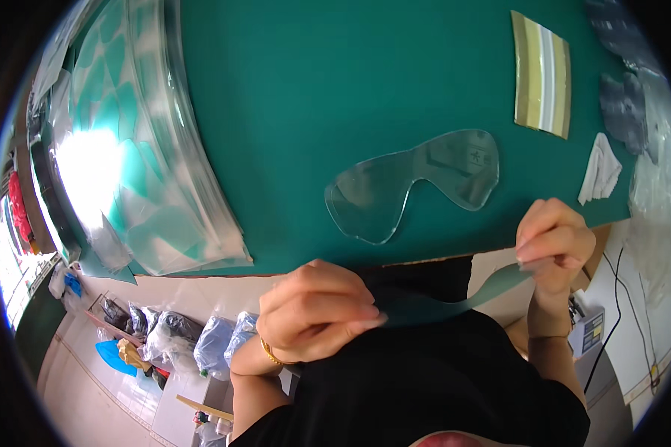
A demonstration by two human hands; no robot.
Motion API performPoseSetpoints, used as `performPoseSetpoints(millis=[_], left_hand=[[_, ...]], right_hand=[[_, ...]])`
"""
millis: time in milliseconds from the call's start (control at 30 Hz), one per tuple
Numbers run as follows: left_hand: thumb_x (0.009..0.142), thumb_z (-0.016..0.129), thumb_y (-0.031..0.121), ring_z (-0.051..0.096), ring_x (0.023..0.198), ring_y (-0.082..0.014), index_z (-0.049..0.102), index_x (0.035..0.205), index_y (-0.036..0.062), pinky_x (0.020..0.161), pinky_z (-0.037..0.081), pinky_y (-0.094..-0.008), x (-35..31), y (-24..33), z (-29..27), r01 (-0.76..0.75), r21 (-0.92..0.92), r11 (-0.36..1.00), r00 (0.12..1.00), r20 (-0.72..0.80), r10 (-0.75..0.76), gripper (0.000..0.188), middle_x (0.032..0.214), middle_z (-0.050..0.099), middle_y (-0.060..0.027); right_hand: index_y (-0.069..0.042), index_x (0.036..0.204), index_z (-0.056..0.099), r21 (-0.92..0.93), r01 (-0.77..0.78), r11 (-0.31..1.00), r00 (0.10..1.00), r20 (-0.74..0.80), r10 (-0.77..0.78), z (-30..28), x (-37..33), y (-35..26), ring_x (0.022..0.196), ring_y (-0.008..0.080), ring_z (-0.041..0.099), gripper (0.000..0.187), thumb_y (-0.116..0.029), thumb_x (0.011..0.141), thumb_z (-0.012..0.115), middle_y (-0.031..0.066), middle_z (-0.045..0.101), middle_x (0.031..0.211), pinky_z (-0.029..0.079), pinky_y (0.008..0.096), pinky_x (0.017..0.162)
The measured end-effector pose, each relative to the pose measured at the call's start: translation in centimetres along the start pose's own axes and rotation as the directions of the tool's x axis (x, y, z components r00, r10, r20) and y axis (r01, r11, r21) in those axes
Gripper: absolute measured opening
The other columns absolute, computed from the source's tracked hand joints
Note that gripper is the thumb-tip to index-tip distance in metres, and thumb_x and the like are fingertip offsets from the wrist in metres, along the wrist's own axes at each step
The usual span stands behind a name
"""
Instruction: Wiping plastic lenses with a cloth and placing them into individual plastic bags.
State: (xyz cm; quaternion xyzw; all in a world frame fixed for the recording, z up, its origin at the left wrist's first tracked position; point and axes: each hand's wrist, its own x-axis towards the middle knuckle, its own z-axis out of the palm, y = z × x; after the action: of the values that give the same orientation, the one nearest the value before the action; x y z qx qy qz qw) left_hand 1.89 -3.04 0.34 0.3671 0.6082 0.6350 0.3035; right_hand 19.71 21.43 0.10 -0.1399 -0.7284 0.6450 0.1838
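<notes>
A thin, see-through film (492, 289) is held in the lower right of the frame, in front of the dark shirt (440, 372) and just off the table's near edge. One end is pinched between thumb and fingers of the left hand (317, 309), the other by the right hand (555, 238); the hands are set well apart, presumably so that the strip is spread and its broad faces are left untouched. It is bowed downward between them, so little tension seems to be applied. Just above, right of centre, a clear lens (414, 165) is laid flat on the green table (313, 89), probably so that it can be reached easily and seen against the plain colour. At the right, a white cloth (600, 170) is placed within reach of the right hand, perhaps for wiping, and above it a yellowish panel (543, 74) is laid. In the upper left, clear sleeves (153, 149) are stacked, apparently so that the middle is left for handling.
</notes>
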Motion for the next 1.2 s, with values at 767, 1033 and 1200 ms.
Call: performPoseSetpoints(millis=[767, 1033, 1200], left_hand=[[0.071, 0.073, 0.001, 0.065, 0.069, -0.0185, 0.073, 0.089, -0.0011, 0.054, 0.050, -0.0227, 0.4, -1.7, 1.0, -0.354, -0.032, 0.935, 0.935, 0.002, 0.354, 0.018, 0.086, 0.068, -0.0119], [0.080, 0.068, -0.018, 0.062, 0.067, -0.0126, 0.054, 0.123, -0.0066, 0.054, 0.048, -0.0192, 1.4, -1.1, 1.9, 0.165, 0.189, 0.968, 0.936, -0.338, -0.094, 0.047, 0.083, 0.065, -0.0097], [0.087, 0.063, -0.014, 0.058, 0.063, -0.0070, 0.051, 0.126, -0.0068, 0.054, 0.046, -0.0167, 2.7, -0.3, 2.6, 0.300, 0.212, 0.930, 0.896, -0.398, -0.198, 0.042, 0.080, 0.063, -0.0072]], right_hand=[[-0.007, 0.063, 0.064, -0.201, -0.065, 0.977, 0.991, -0.126, 0.040, 0.3, 0.4, -0.7, 0.045, 0.0130, 0.049, 0.025, -0.024, 0.076, 0.078, 0.0007, 0.055, 0.056, 0.030, 0.0237, 0.047], [0.001, 0.075, 0.067, -0.229, -0.357, 0.906, 0.915, -0.282, 0.289, 1.8, 3.3, -1.5, 0.049, 0.0047, 0.044, 0.010, -0.005, 0.082, 0.070, 0.0016, 0.057, 0.057, 0.027, 0.0208, 0.045], [0.000, 0.076, 0.066, -0.310, -0.433, 0.846, 0.898, -0.229, 0.375, 1.8, 4.1, -1.6, 0.050, 0.0013, 0.040, 0.020, -0.014, 0.088, 0.071, -0.0028, 0.055, 0.060, 0.026, 0.0191, 0.047]])
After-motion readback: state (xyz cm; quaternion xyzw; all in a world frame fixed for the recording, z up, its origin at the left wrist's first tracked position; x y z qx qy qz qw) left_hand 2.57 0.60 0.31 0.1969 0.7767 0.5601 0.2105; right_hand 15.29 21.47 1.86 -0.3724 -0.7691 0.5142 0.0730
